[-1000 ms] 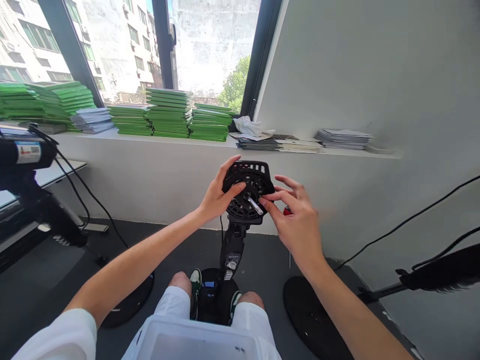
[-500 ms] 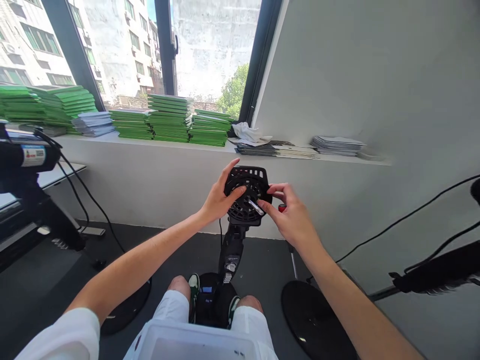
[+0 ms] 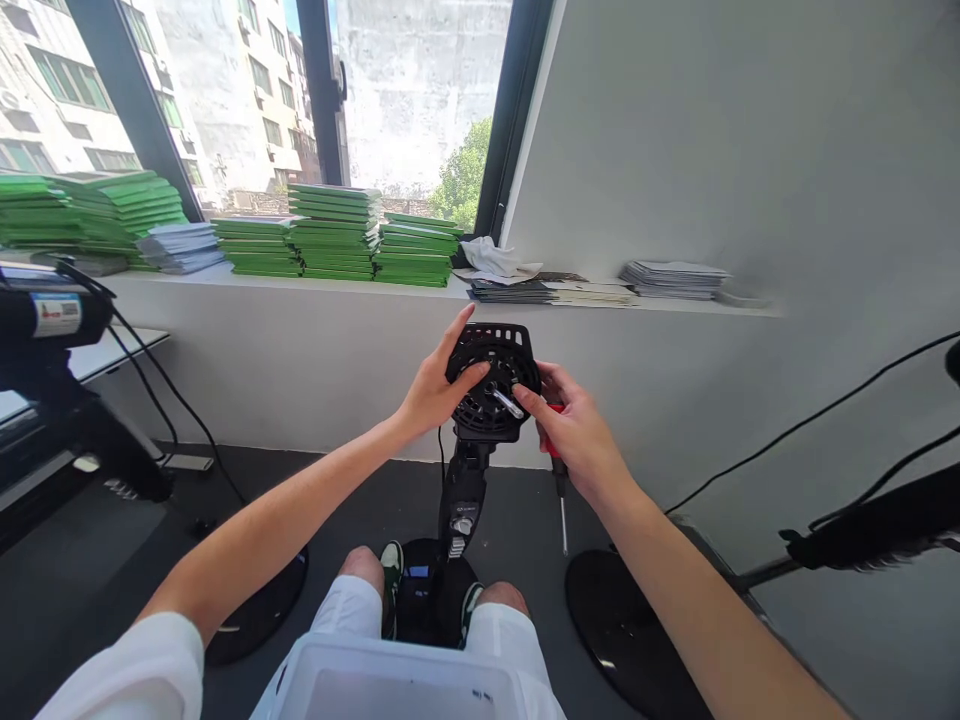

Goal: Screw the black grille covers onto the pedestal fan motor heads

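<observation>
A black fan motor housing [image 3: 478,412] with a slotted round face sits atop its fan stand [image 3: 459,505] in front of me. From its face a bare silvery shaft [image 3: 508,403] sticks out. My left hand [image 3: 439,388] grips the housing's left side, thumb across the front and index finger stretched up past its edge. At the right side, my right hand [image 3: 576,432] has its thumb on the face near the shaft and its fingers at the rim. Within that same hand a red and black screwdriver [image 3: 560,478] hangs tip down.
A translucent plastic tray [image 3: 405,680] rests on my lap. The stand's round base [image 3: 427,605] lies between my shoes, another round base [image 3: 622,625] to the right. Stacked green packets [image 3: 334,240] and papers line the windowsill [image 3: 420,290]. Further fan stands [image 3: 97,430] stand left and right.
My right hand has turned slightly, so the screwdriver now shows more fully below it. The left hand keeps its grip on the housing. The view has shifted a little.
</observation>
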Motion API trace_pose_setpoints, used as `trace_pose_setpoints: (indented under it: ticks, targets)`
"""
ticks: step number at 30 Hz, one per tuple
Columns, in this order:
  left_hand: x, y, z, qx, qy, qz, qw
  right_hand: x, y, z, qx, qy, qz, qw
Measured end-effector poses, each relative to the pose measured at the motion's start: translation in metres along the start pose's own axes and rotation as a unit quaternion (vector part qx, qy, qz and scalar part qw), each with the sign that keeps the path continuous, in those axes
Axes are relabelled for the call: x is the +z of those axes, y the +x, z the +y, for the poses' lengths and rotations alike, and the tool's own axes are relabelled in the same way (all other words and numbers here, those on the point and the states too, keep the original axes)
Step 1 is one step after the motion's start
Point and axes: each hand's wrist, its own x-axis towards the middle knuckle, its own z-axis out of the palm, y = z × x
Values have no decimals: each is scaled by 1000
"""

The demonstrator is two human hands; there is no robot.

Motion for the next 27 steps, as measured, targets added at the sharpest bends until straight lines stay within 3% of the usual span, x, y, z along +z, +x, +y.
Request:
trace_pose_setpoints:
  ticks: [11,14,17,21,27]
  targets:
    - [-7,7,-10,34,9,-34,999,16,3,2,4,54,25,998]
    - [-7,2,-11,76,72,-3,994,19,2,0,3,59,35,998]
    - [-8,-11,-6,152,164,49,973,21,-2,0,-3,58,37,998]
    - [-11,-20,6,282,269,4,921,22,-4,1,-3,61,38,997]
    - [-5,-3,30,227,401,-28,887,16,4,4,15,75,27,997]
